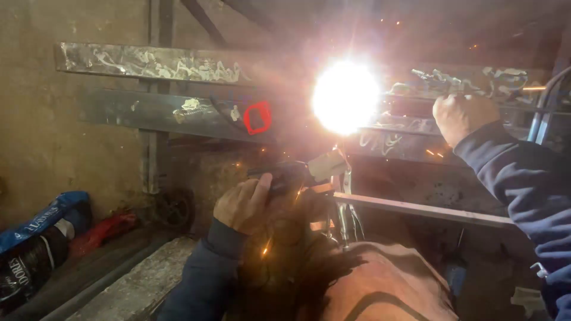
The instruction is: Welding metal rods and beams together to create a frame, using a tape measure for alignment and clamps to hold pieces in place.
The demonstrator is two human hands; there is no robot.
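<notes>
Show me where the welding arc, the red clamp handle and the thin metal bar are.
welding arc [345, 97], head view, centre of the white glare.
red clamp handle [257, 117], head view, on its red loop.
thin metal bar [422, 210], head view, middle of its length.

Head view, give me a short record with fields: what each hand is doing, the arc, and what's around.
left hand: grips a dark welding holder
right hand: fist closed against a steel bar; what it grips cannot be told
arc: bright glare with sparks, above a clamp
flat bar: runs right from the clamp
left side: bags by the wall
</notes>
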